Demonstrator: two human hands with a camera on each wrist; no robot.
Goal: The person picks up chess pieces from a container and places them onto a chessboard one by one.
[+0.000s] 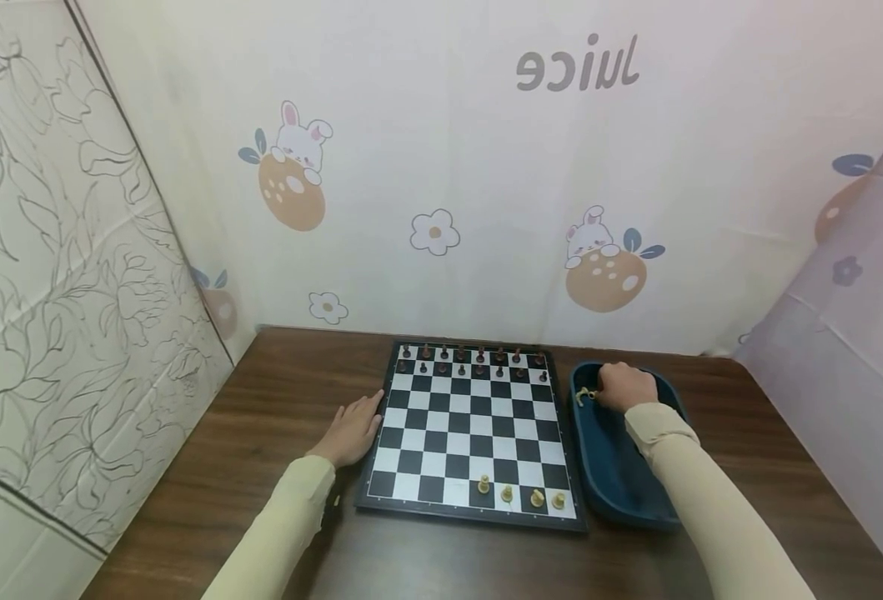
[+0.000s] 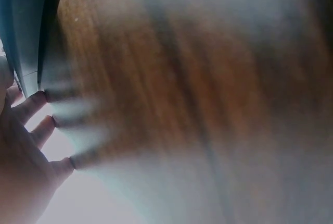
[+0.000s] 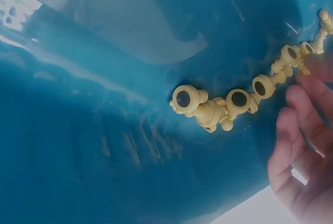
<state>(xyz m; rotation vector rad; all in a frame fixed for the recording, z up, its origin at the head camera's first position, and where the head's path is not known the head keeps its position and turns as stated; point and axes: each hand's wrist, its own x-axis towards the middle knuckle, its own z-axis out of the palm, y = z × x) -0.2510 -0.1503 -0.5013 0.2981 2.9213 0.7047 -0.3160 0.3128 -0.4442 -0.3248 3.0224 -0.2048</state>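
Pale yellow, and strung out one against the next in a crooked chain: we have small chess pieces (image 3: 239,100), several showing round dark bases, inside the deep blue tray with rounded corners (image 1: 617,475), close to its far left side. And here at the chain's right end, in the right wrist view, is the bare right hand (image 1: 627,387), fingers bent inward, a fingertip meeting one of the pieces; the thumb is hidden from us there, so we cannot tell whether it clamps on that piece. Just left of the tray we find the black-and-white chequered board in a dark frame (image 1: 459,423), four yellow pieces (image 1: 507,494) on the right half of its nearest row, and two rows of dark reddish-brown pieces (image 1: 462,370) lined up along the far end. Over at the board's left edge, the left hand (image 1: 351,432) lies with its fingers extended, tips at the frame, holding nothing. Both arms wear pale yellow sleeves (image 1: 283,508). Beneath everything we get a brown wood-grain table (image 1: 261,417), and behind it a white curtain (image 1: 381,275) with rabbits (image 1: 300,146) perched on orange fruit and a mirrored "Juice" (image 1: 584,73).
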